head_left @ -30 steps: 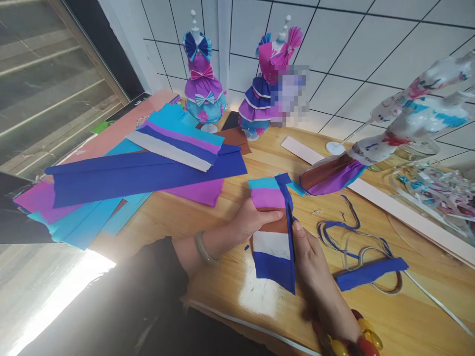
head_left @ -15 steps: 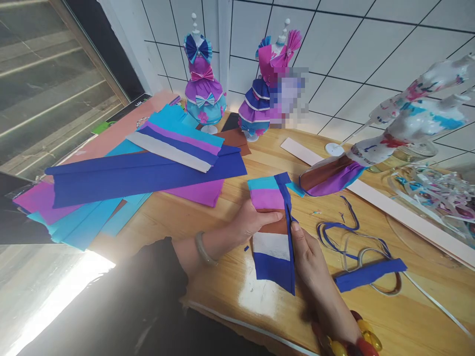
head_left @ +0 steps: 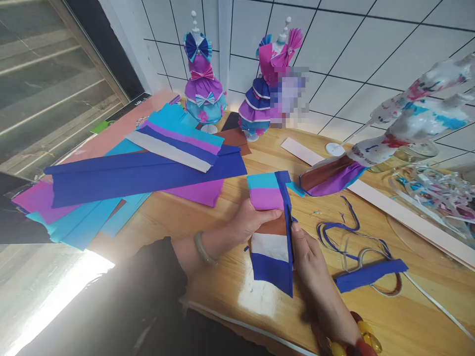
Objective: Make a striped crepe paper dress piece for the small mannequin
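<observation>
A striped panel (head_left: 269, 247) of light blue, purple, brown, white and dark blue bands is in front of me, with a dark blue border down its right edge. My left hand (head_left: 256, 218) grips it from the left, thumb lying across the brown band. At the right edge, my right hand (head_left: 307, 245) is closed round scissors (head_left: 290, 215); only their dark, narrow blades show, against the blue border, and the handles are hidden in the palm. The border's upper end (head_left: 282, 177) leans outward from the panel. A small light blue piece (head_left: 297, 188) lies just beyond.
Folded coloured sheets (head_left: 148, 173) are piled to the left. Two dressed miniature mannequins (head_left: 203, 94) stand by the tiled wall. A paint-marked mannequin (head_left: 403, 128) leans in from the right. Trimmed strips (head_left: 336, 240) and a blue piece (head_left: 371, 275) lie right of my right hand.
The panel's lower end has shifted slightly left and down. Both hands keep nearly the same place and grip, and the blades stay at the blue border.
</observation>
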Demonstrator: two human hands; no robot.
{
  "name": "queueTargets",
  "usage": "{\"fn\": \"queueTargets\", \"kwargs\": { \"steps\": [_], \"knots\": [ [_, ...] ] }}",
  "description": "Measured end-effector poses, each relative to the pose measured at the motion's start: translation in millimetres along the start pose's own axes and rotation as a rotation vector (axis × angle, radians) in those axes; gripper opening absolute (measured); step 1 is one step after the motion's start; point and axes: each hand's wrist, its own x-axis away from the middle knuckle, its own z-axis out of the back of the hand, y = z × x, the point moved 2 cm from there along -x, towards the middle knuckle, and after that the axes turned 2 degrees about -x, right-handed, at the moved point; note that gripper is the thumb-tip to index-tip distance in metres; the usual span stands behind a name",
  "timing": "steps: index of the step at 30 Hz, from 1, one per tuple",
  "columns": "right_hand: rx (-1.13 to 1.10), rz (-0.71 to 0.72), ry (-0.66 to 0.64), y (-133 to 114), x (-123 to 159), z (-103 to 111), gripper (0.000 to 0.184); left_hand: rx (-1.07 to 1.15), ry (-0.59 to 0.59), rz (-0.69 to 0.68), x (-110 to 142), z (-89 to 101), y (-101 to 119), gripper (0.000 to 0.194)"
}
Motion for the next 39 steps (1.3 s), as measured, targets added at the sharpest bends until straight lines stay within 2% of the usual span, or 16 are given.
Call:
{"fn": "queueTargets", "kwargs": {
  "steps": [8,12,21,35,39],
  "knots": [
    [-0.032,-0.008,-0.009,-3.0,1.2,-0.2,0.048,-0.021,-0.013,0.062,3.0,-2.8,-1.6,0.043],
    [-0.026,0.002,0.022,-1.8,0.5,0.2,0.046,-0.014,-0.031,0.046,2.6,-3.3,-3.5,0.046],
    [-0.004,0.008,0.026,-1.1,-0.4,1.3,0.048,-0.031,-0.066,0.058,5.1,-4.4,-3.6,0.04],
    [-0.037,0.018,0.019,0.8,-1.0,1.7,0.05,-0.082,-0.051,0.039,4.1,-1.7,-6.8,0.045],
    [-0.006,0.048,0.035,-2.4,-2.1,1.2,0.049,-0.029,-0.062,0.022,2.8,-1.4,-4.9,0.043]
  ]
}}
